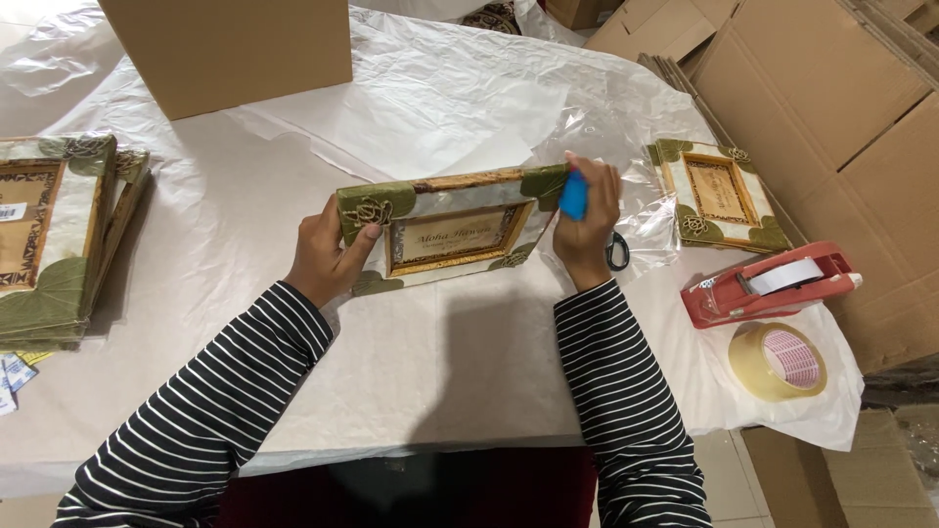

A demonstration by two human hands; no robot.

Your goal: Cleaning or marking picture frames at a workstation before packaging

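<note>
A green and cream picture frame (pixel 445 230) with gold trim stands tilted on the white paper-covered table (pixel 440 362). My left hand (pixel 328 254) grips its left end, thumb on the front by a rose ornament. My right hand (pixel 587 220) holds the frame's right end together with a small blue object (pixel 574 194) pressed at the upper right corner. Scissors (pixel 617 251) lie just behind my right wrist, mostly hidden.
A stack of similar frames (pixel 54 235) lies at the left. Another frame (pixel 717 194) rests on clear plastic at the right. A red tape dispenser (pixel 768 284) and a tape roll (pixel 780 360) sit near the right edge. A cardboard box (pixel 225 49) stands behind; flat cartons (pixel 831 108) lean at the right.
</note>
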